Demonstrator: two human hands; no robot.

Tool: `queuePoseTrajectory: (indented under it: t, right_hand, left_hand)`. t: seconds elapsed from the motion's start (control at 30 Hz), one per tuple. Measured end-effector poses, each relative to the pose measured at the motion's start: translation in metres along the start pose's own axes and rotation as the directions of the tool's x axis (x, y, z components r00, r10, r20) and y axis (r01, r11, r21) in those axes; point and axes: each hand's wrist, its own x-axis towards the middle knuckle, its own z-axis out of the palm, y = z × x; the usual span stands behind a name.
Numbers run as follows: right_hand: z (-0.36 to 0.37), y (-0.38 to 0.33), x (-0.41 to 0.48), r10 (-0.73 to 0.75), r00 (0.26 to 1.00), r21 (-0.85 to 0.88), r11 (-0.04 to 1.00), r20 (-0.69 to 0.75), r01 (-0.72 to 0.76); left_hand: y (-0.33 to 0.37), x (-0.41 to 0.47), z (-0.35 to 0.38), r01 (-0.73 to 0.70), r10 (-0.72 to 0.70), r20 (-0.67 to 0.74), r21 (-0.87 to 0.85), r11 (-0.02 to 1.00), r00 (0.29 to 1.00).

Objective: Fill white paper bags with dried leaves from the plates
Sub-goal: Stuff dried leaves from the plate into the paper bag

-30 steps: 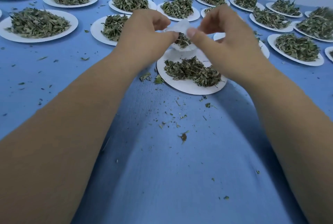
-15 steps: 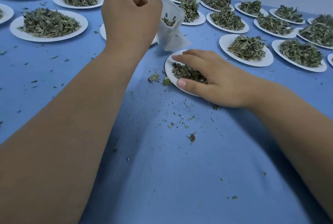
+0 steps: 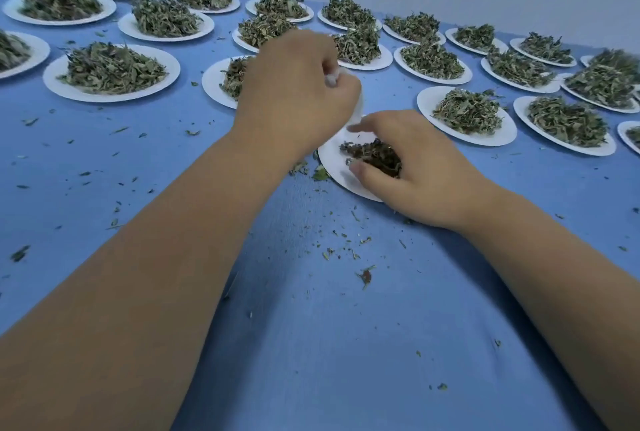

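Dried leaves sit bunched in the curled fingers of the right hand, on a white plate beneath that grip. Just beyond it, the left hand pinches a white paper bag, mostly hidden by the fist. Farther out, rows of heaped plates cover a blue table; leaf crumbs lie nearer the body.

A blue table holds many white plates, each heaped with dry leaves. The near plate sits closest to the front. The rest spread behind it and to both sides. Small leaf bits lie scattered in front of it.
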Motion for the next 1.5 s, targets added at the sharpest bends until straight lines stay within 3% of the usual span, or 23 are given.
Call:
queuePoseTrajectory:
  t: [0.13, 0.23, 0.3, 0.37, 0.43, 0.53, 0.67, 0.83, 1.0, 1.1, 1.17, 1.23, 1.37, 1.5]
  right_hand:
    - [0.008, -0.002, -0.003, -0.106, 0.989, -0.091, 0.989, 0.103, 0.115]
    - [0.008, -0.003, -0.003, -0.103, 0.991, -0.014, 0.994, 0.082, 0.105]
    - [0.007, -0.003, -0.003, -0.12, 0.992, -0.011, 0.993, 0.037, 0.12]
    - [0.006, -0.003, -0.004, -0.122, 0.992, -0.094, 0.988, -0.019, 0.119]
    - [0.004, -0.001, -0.005, -0.07, 0.997, -0.148, 0.986, 0.014, 0.071]
    - [0.004, 0.001, -0.007, -0.017, 0.995, -0.094, 0.995, 0.095, 0.026]
    - [0.005, 0.001, -0.006, -0.038, 0.999, -0.01, 0.999, 0.016, 0.038]
    - [0.005, 0.002, -0.005, 0.005, 0.999, 0.096, 0.995, -0.039, -0.001]
    - [0.001, 0.006, 0.0, 0.078, 0.996, 0.125, 0.989, -0.034, -0.074]
    - [-0.001, 0.007, 0.004, 0.11, 0.993, 0.113, 0.988, -0.049, -0.104]
    - [-0.005, 0.01, 0.009, 0.185, 0.979, 0.182, 0.969, -0.086, -0.167]
    - [-0.014, 0.015, 0.017, 0.263, 0.96, 0.286, 0.931, -0.096, -0.226]
    - [-0.04, 0.02, 0.034, 0.337, 0.938, 0.466, 0.844, -0.076, -0.266]
    - [-0.046, 0.02, 0.04, 0.253, 0.967, 0.495, 0.837, 0.028, -0.233]
  left_hand:
    - [-0.004, -0.004, 0.002, 0.126, -0.082, 0.267, -0.154, 0.98, 0.96]
    - [-0.004, 0.0, -0.003, 0.197, -0.005, 0.524, -0.312, 0.93, 0.852]
    - [-0.002, 0.005, -0.008, 0.288, -0.012, 0.596, -0.369, 0.884, 0.803]
    - [-0.011, 0.006, -0.017, 0.264, 0.019, 0.565, -0.415, 0.871, 0.825]
    - [-0.024, 0.006, -0.026, 0.179, 0.068, 0.541, -0.39, 0.903, 0.838]
    - [-0.039, 0.004, -0.036, 0.193, 0.016, 0.589, -0.291, 0.937, 0.808]
    - [-0.037, 0.001, -0.044, 0.027, 0.037, 0.671, -0.084, 0.996, 0.741]
    - [-0.02, -0.006, -0.033, -0.193, 0.061, 0.758, 0.087, 0.977, 0.649]
    - [-0.028, 0.0, -0.026, -0.237, 0.066, 0.73, 0.133, 0.962, 0.68]
    - [-0.038, 0.003, -0.029, -0.15, 0.047, 0.622, 0.114, 0.982, 0.781]
    - [-0.037, 0.001, -0.032, -0.083, 0.06, 0.49, 0.025, 0.996, 0.869]
    - [-0.035, -0.001, -0.031, -0.087, 0.083, 0.412, -0.011, 0.996, 0.907]
    - [-0.033, -0.002, -0.025, -0.141, 0.103, 0.415, 0.062, 0.988, 0.904]
    - [-0.036, -0.001, -0.025, -0.134, 0.08, 0.471, 0.082, 0.988, 0.879]
